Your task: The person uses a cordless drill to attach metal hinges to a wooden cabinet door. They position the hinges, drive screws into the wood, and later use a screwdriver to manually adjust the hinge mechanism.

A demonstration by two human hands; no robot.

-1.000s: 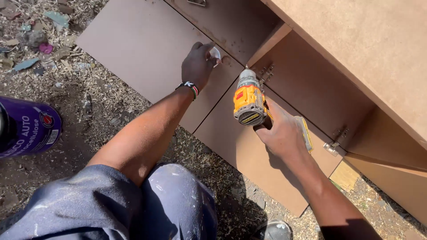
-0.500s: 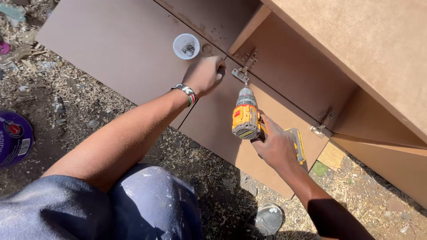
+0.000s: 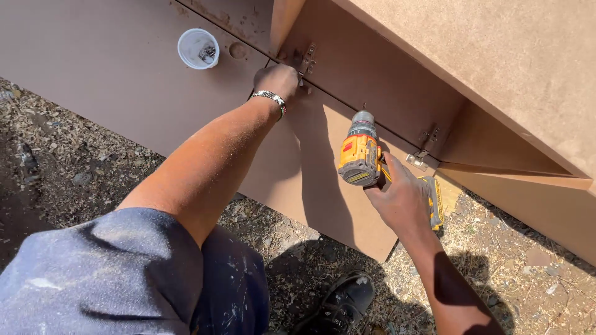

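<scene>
My left hand (image 3: 277,80) is closed at a metal hinge (image 3: 305,59) where a brown cabinet door (image 3: 323,174) meets the cabinet side; a beaded bracelet is on that wrist. What the fingers pinch is hidden. My right hand (image 3: 400,198) grips a yellow and black cordless drill (image 3: 361,152), its chuck pointing up toward the door's hinged edge. A second hinge (image 3: 425,146) sits just right of the drill. A white plastic cup (image 3: 198,48) with screws stands on a flat brown panel (image 3: 105,68) left of my left hand.
The brown board cabinet (image 3: 496,68) lies on its side at the upper right. The ground is dirt with wood chips (image 3: 68,161). My knee in grey paint-flecked trousers (image 3: 112,273) and a black shoe (image 3: 341,304) are at the bottom.
My left hand has moved from the cup to the upper hinge. The drill in my right hand has stayed pointed at the door's edge while the view shifted.
</scene>
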